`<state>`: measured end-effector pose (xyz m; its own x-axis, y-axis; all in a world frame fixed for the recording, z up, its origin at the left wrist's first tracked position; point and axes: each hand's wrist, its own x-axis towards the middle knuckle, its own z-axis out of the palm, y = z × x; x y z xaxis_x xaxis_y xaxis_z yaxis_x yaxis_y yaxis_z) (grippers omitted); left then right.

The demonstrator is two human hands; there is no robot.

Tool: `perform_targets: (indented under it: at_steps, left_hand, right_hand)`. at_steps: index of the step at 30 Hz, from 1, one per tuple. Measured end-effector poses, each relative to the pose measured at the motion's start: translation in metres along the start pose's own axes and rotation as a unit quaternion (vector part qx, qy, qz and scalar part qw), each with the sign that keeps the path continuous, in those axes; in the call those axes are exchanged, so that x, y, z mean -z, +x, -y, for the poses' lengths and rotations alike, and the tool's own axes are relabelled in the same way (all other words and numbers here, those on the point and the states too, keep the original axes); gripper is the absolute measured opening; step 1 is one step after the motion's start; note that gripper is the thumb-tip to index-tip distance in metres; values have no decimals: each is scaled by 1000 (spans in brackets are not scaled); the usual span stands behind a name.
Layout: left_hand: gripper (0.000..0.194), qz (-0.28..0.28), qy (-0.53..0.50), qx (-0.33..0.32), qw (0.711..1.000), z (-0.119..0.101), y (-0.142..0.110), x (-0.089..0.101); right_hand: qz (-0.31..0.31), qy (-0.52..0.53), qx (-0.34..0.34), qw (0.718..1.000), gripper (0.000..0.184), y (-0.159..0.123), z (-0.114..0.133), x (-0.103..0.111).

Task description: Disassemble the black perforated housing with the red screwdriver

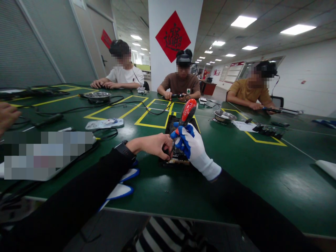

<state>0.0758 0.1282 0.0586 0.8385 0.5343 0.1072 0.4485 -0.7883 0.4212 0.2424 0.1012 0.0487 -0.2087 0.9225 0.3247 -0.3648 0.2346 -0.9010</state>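
Note:
My right hand (195,148), in a white and blue work glove, is closed around a screwdriver (189,110). Its red and black handle leans up and to the right, while the thin shaft slants down toward a black open-topped casing (172,122) in front of me. My left hand (154,145), bare with a dark watch on the wrist, is closed at the casing's near left side, close to the lower shaft. What its fingertips grip is hidden. Inside the casing's near end lies a pale tan part (181,161); both hands cover much of the casing.
A loose white and blue glove (122,190) lies by my left forearm. Metal bowls (97,96), cables, a pale tray (105,123) and black parts (267,131) are spread over the green table (249,182). Three people sit across; another person's hand (7,115) shows at far left.

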Motion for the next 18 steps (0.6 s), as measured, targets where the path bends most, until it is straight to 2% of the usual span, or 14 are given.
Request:
perform_targets:
  at_steps: [7,13,15,18]
  left_hand:
    - [12,11,-21,-22,999,4,3,-2]
    - [25,14,-37,-15,999,3,2,3]
    - [30,-12,-53,2,999,0,2,3]
    - [35,-92,-91,36,991,-4,5,-2]
  right_hand:
    - [-25,22,7,999,30,1,2,-1]
    - [-27,16,18,999,28,1,1,0]
    - [-24,11,24,999,28,1,0,1]
    - [-28,2,38,999,28,1,-1,2]
